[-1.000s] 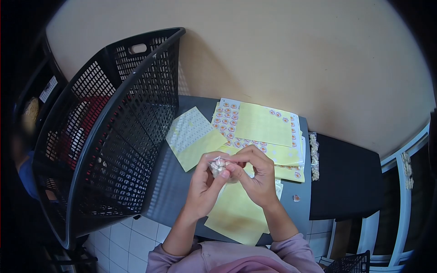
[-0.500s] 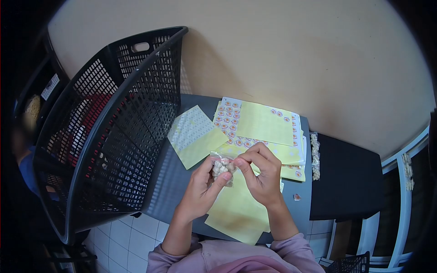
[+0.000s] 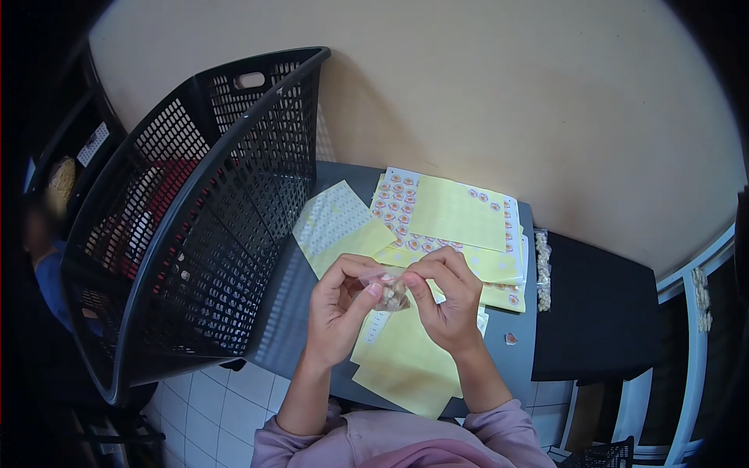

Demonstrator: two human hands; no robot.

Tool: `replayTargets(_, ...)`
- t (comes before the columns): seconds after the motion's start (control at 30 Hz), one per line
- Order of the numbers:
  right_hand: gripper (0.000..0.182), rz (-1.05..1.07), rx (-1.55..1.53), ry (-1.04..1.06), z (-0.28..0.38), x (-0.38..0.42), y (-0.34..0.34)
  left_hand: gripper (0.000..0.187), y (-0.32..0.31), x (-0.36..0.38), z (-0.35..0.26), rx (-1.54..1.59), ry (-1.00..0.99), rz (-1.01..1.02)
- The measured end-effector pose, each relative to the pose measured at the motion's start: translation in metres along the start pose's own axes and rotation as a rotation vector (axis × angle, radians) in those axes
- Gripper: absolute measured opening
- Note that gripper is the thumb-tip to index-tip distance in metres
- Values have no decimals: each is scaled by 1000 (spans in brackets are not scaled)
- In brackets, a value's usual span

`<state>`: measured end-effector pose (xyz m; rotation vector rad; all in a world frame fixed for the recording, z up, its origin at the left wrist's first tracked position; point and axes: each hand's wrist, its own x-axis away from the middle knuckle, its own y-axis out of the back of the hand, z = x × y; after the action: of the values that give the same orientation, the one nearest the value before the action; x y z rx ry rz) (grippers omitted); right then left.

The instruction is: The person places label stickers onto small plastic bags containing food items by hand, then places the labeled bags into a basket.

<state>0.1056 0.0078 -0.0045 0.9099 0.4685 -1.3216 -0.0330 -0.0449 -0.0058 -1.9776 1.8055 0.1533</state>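
Observation:
A small clear plastic bag with pale, lumpy pieces inside is held up between my two hands. My left hand grips its left upper part, with the thumb across the front. At the bag's upper right corner, my right hand pinches the edge between thumb and fingertips. Beneath the hands lie yellow backing sheets. Behind them are sticker sheets with round red-and-orange prints, and a sheet of small printed labels sits to the left.
A large black perforated basket stands on the left of the grey table. One loose sticker lies at the right. Beyond are a long filled bag and a black surface. Another person's blue sleeve shows far left.
The bag has tilted and shifted slightly right. My left fingers have moved up to its top edge, while my right hand keeps its pinch. The view has shifted slightly.

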Motion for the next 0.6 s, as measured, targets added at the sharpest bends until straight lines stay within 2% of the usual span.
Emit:
replayTargets(0.07,9,2,7,2,0,1,0,5,2,0,1,-116,-98,-1)
replayTargets(0.17,10,12,-56,-8,3,-1,1,6,0,-1,0,-121,-148,-34)
replayTargets(0.43,10,109,-268,3,4,-3,2,5,-3,2,-2,-184,-129,-28)
replayTargets(0.6,8,63,-165,-11,12,-2,-1,6,-1,1,-3,-279,-195,-50)
